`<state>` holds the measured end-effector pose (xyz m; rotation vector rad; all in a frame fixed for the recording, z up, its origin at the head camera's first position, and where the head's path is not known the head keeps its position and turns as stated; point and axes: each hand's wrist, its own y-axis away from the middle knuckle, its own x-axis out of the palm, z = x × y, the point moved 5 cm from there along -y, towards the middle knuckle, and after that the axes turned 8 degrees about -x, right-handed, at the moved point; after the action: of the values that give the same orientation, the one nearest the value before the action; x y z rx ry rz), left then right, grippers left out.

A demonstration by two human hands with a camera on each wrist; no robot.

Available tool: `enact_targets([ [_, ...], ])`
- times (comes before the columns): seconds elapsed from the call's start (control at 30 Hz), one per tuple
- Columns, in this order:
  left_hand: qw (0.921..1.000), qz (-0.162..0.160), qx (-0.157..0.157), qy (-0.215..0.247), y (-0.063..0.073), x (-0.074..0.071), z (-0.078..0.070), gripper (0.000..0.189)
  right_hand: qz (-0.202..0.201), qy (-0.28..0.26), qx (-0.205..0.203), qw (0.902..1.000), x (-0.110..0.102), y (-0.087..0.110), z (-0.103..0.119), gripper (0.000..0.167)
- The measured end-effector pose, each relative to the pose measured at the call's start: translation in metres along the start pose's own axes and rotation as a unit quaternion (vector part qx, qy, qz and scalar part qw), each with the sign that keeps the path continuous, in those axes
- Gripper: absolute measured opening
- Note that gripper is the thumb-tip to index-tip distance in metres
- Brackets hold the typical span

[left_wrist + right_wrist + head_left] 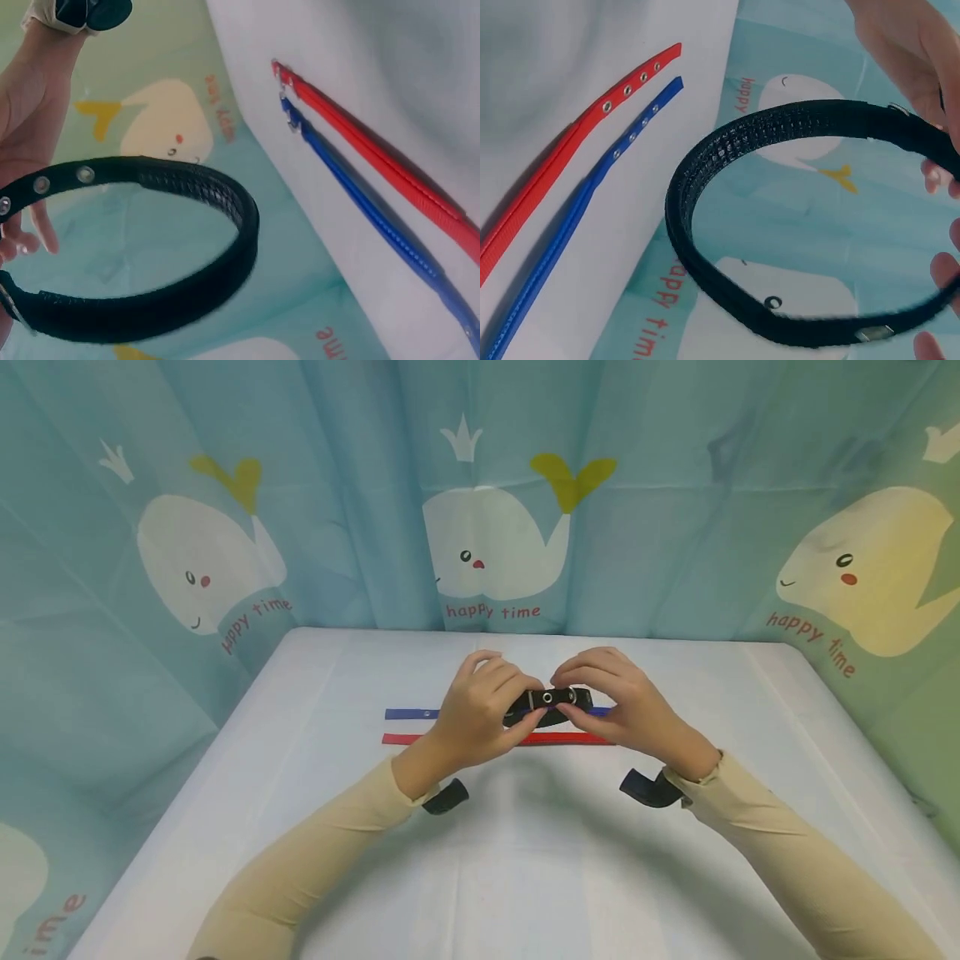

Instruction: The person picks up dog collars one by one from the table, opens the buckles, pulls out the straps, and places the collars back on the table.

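Observation:
A black pet collar (553, 697) with metal eyelets and a buckle is bent into a loop above the table. My left hand (480, 706) pinches it near the buckle between thumb and fingers. On the other side, my right hand (618, 697) holds the strap with thumb and fingertips. The wrist views show the collar (187, 315) as a nearly full ring with a textured inner lining. Beyond it on the table, a blue collar (367, 210) and a red collar (390, 150) lie stretched out side by side; the blue collar's eyelets (632, 137) show in the right wrist view.
The white-covered table (510, 877) extends toward me under both forearms. A light blue curtain (360, 527) printed with whales hangs right behind its far edge. Dark wrist straps (647, 788) stick out below the sleeves.

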<state>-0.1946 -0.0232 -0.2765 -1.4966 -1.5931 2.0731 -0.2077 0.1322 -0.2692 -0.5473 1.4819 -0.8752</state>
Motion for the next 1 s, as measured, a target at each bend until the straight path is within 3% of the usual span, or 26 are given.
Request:
enact_targets([
  [0.47,0.9999,0.001,0.010,-0.004,0.0010,0.0022,0.0000,0.021,0.012,-0.002,0.005,0.9999,0.0036,0.0026,-0.0015,0.035],
  [0.8,1.0000,0.004,0.000,0.001,-0.0007,0.0003,-0.0003,0.021,0.006,0.008,-0.008,0.9999,0.0000,-0.0004,-0.0002,0.035],
  [1.0,0.9999,-0.002,0.012,-0.003,-0.0011,0.0009,-0.0026,0.021,0.011,-0.001,-0.017,0.9998,0.0009,-0.0006,0.0013,0.032],
])
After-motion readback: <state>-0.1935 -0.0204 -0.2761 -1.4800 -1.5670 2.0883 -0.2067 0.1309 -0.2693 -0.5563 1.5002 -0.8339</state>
